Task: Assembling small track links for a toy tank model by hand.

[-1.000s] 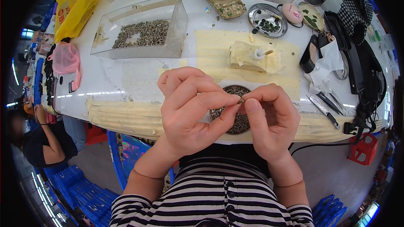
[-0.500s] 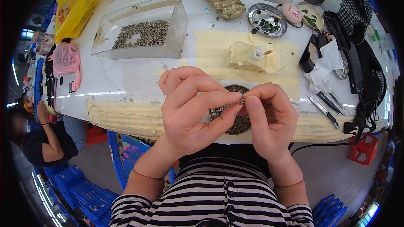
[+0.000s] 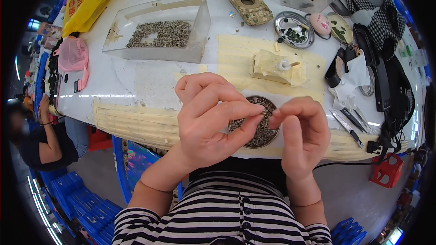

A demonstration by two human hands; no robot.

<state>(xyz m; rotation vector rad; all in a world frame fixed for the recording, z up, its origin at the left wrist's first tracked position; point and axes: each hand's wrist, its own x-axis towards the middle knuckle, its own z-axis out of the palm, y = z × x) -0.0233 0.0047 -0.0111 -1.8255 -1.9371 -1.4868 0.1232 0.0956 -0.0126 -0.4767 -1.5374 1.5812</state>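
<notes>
Over a round dish [image 3: 233, 129] of small metal pieces [image 3: 261, 129], my left hand [image 3: 211, 120] pinches a tiny metal piece [image 3: 263, 113] between thumb and forefinger. That piece is mostly hidden by the fingertips, so its exact kind cannot be made out. Just to the right, my right hand [image 3: 302, 131] has its fingers loosely curled, the thumb apart from the forefinger. I see nothing in it. Its fingertips are slightly blurred and close to those of the left hand, with a small gap between.
Beyond the hands are a clear box [image 3: 156, 55] of metal pieces, a taped block [image 3: 274, 69] with a white nozzle, and a camouflage case [image 3: 249, 5]. A steel plate [image 3: 310, 41] holds dark green bits. Rightward lie a cutter knife [image 3: 346, 128] and straps [image 3: 370, 56]. Someone [image 3: 43, 140] sits at left.
My right hand has drawn away to the right from the left fingertips, its pinch loosened. The left hand keeps its pinch. The whole view has shifted slightly.
</notes>
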